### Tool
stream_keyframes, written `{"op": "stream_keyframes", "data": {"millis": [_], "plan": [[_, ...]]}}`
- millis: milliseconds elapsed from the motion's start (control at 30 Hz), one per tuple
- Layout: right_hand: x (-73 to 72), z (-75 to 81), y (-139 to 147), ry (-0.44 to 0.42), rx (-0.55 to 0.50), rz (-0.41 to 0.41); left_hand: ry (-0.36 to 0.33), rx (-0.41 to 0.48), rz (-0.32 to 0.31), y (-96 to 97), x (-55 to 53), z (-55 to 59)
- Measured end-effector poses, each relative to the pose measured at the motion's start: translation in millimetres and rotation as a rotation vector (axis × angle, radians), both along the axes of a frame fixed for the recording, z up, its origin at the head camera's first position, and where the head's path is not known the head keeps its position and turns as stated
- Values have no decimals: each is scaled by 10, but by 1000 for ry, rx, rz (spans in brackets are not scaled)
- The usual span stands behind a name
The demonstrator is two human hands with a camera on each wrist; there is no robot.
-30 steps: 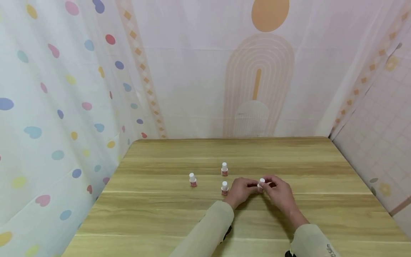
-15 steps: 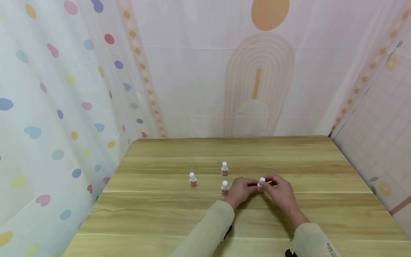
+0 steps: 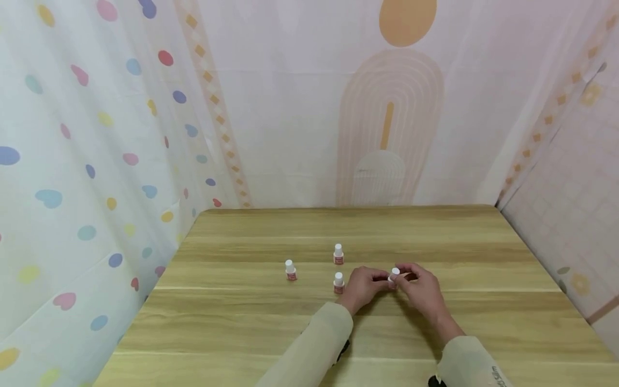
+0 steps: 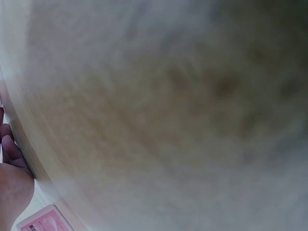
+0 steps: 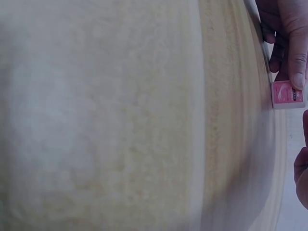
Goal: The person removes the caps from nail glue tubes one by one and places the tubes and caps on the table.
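both hands are on one little white bottle (image 5: pixel 285 95) right of centre at the wood table (image 3: pixel 232 322), roughly upright, can't tell if its base touches down; left hand (image 3: pixel 365 285) pinches the body, thumb right on the pink label, and right hand (image 3: pixel 422 287) has thumb and fingers pinched at the white cap (image 3: pixel 395 271); three lookalikes stand off to the left: near bottle (image 3: pixel 338 283) just beside the left hand, far bottle (image 3: pixel 338 254) behind that, outer bottle (image 3: pixel 290 271) furthest left

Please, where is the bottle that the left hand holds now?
In the head view, the white-capped bottle is right of centre, between the left hand and right hand; the other three bottles are left of it.
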State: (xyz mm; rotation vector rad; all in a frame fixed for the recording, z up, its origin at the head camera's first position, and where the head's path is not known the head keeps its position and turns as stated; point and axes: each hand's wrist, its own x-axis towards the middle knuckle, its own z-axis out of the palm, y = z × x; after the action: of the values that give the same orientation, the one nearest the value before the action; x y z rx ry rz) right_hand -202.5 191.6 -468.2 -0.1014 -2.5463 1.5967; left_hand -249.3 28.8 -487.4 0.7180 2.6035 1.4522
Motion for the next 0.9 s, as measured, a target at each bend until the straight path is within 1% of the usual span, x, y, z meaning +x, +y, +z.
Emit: {"op": "stream_keyframes", "data": {"millis": [67,200,500,600,733,900], "plan": [[-3,-1,14,-16,12,-6,-5,5,0,3,4,-8],[0,23,37,-10,32,7,-14,14,-1,13,1,-4],[-25,61,44,2,38,38,-10,8,1,28,-13,32],[-23,56,46,-13,32,38,-4,7,-4,24,-5,31],[-7,33,50,-57,13,25,-2,-5,-6,10,17,7],[-14,17,58,-48,1,19,-9,-1,-1,14,7,0]]}}
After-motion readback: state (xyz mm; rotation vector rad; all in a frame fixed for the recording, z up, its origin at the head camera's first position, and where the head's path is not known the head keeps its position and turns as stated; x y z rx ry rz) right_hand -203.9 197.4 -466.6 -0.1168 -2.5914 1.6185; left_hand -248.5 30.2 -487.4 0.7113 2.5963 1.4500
